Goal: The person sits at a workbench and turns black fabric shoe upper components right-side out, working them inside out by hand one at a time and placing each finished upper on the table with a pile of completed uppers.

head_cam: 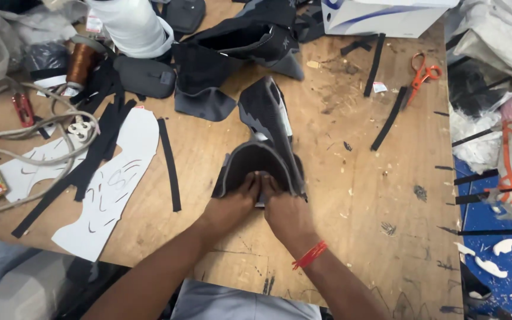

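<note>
both hands pressed together at the near edge of a dark grey shoe upper (266,133), lying on the wooden table (351,195) just past the middle of the near side. left hand (235,204) curled, fingers tucked into the rounded heel opening of the upper, pinching its padded rim. right hand (288,213) closed beside it, fingertips gripping the same rim, knuckles touching those of the left; red thread band (310,255) around the right wrist. upper folded and standing partly on edge, toe end pointing away toward the far side of the table.

further back, a second dark upper (238,50), opened out, with a curved grey piece beneath it. left of the hands, white paper patterns (117,178) shaped like shoe panels, flat on the table, crossed by long black strips (170,166). far left, a pale cable (7,157) looped over the table edge, small red-handled snips (23,108) inside the loop, a copper-coloured thread spool (81,63) behind them, a large white cone of thread (131,26) near that. at right, more black strips (390,118) lying apart, orange-handled scissors (422,76) near the far right corner, a white and blue box (380,16) at the far edge. scraps and glue marks scattered over the bare wood.
</note>
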